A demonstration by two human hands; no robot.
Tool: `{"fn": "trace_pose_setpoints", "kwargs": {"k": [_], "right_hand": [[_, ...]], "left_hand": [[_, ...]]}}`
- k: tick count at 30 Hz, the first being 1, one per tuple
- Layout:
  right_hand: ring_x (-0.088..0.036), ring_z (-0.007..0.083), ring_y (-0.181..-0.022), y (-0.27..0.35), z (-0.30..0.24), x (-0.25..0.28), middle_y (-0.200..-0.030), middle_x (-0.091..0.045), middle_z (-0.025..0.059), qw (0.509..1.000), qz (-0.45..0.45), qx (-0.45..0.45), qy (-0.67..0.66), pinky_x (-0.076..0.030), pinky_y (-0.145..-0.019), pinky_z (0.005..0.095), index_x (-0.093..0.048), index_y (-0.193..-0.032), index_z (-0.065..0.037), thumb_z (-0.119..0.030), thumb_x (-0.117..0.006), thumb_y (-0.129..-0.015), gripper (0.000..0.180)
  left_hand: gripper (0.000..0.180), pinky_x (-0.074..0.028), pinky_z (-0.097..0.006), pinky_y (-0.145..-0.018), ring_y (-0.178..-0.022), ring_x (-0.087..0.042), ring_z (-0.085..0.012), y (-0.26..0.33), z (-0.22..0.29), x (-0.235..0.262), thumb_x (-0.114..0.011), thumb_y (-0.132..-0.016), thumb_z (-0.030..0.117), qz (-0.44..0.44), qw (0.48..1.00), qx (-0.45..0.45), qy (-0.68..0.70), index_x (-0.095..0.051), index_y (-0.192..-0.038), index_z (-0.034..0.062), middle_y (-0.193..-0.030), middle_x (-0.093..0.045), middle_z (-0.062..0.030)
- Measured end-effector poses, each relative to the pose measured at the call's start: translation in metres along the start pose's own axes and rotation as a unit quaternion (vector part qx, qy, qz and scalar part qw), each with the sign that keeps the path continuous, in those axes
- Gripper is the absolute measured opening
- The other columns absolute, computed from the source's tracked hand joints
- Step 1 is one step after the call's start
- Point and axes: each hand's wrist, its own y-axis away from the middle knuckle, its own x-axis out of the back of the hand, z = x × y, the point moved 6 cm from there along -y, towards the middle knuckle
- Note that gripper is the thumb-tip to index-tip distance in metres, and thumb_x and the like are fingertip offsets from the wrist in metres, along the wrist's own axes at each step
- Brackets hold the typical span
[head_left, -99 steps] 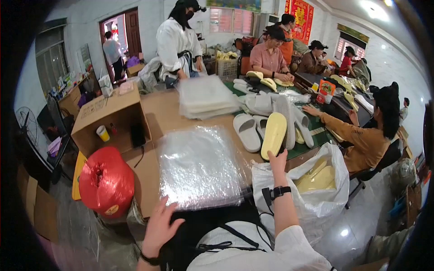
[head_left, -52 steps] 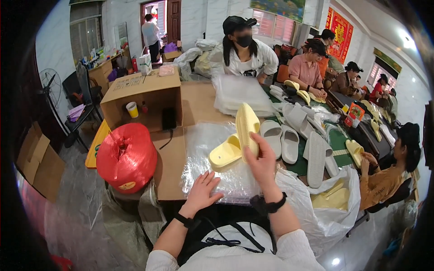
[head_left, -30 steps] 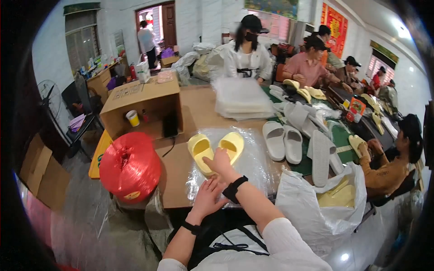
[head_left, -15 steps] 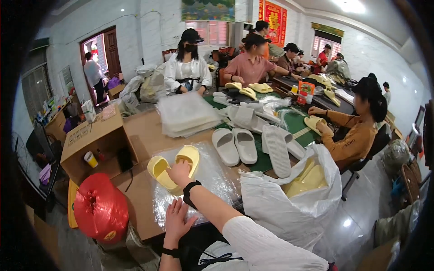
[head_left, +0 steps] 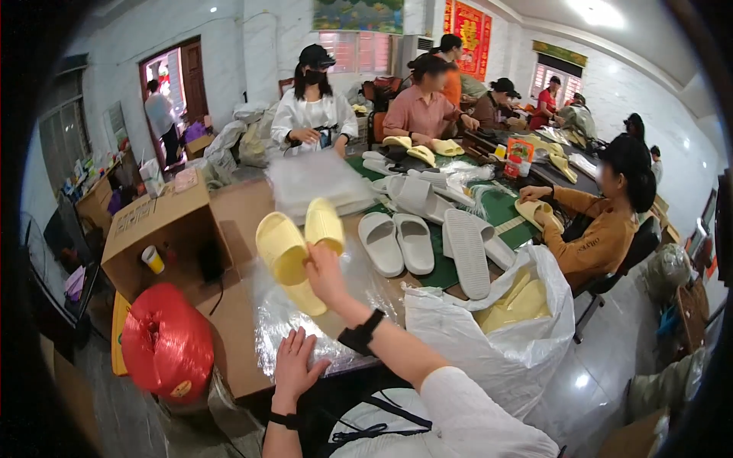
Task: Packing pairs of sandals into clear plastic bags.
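The right hand [head_left: 327, 276] has lifted the yellow slippers [head_left: 280, 246] off the clear bags [head_left: 371, 284]. A white-sleeved co-worker's hand [head_left: 305, 135] has risen too.

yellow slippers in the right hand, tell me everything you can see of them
The yellow slippers are a pale pair, apparently moulded foam or rubber, each with a broad strap over the front. They sit side by side, toe ends away from the person. The right hand holds them, hiding much of the right one, seemingly above the clear plastic sheets.
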Motion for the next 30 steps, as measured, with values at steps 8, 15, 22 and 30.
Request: {"fn": "trace_pose_setpoints", "kwargs": {"k": [8, 15, 22, 30], "right_hand": [[-0.049, 0.0435, -0.113, 0.048, -0.036, 0.091, -0.125, -0.052, 0.0269, 0.990, -0.111, 0.024, 0.079, -0.039, -0.099, 0.0484, -0.056, -0.129, 0.001, -0.009, -0.059, -0.090, 0.041], [-0.047, 0.0435, -0.126, 0.114, 0.017, 0.046, -0.138, -0.047, 0.0274, 0.984, -0.140, -0.102, -0.048, -0.037, -0.108, 0.0469, -0.047, -0.137, 0.002, -0.014, -0.065, -0.090, 0.053], [-0.036, 0.0458, -0.134, 0.151, -0.026, 0.055, -0.145, -0.037, 0.0291, 0.988, -0.128, -0.014, 0.081, -0.030, -0.112, 0.0516, -0.045, -0.138, 0.002, -0.015, -0.069, -0.084, 0.062], [-0.043, 0.0416, -0.129, 0.141, -0.010, 0.035, -0.136, -0.050, 0.0246, 0.935, -0.157, 0.070, 0.311, -0.035, -0.106, 0.0532, -0.046, -0.139, 0.005, -0.028, -0.062, -0.091, 0.060]], "left_hand": [[0.063, -0.029, -0.050, -0.115, -0.138, -0.039, -0.0401, -0.004, 0.001, 0.003, -0.066, -0.085, 0.050, 0.007, 1.000, -0.004, -0.004, -0.060, -0.130, 0.0063, -0.145, -0.049, -0.0195], [0.067, -0.029, -0.051, -0.115, -0.136, -0.041, -0.0405, -0.004, 0.005, 0.002, -0.067, -0.086, 0.047, 0.014, 1.000, -0.008, -0.011, -0.053, -0.136, 0.0042, -0.143, -0.049, -0.0203], [0.069, -0.028, -0.051, -0.116, -0.138, -0.039, -0.0389, -0.001, 0.002, 0.002, -0.066, -0.086, 0.046, 0.009, 1.000, -0.002, -0.006, -0.051, -0.138, 0.0042, -0.146, -0.046, -0.0198], [0.070, -0.027, -0.051, -0.116, -0.138, -0.039, -0.0394, -0.002, 0.004, 0.003, -0.067, -0.084, 0.046, 0.012, 1.000, 0.000, -0.005, -0.051, -0.138, 0.0038, -0.147, -0.045, -0.0199]]}}
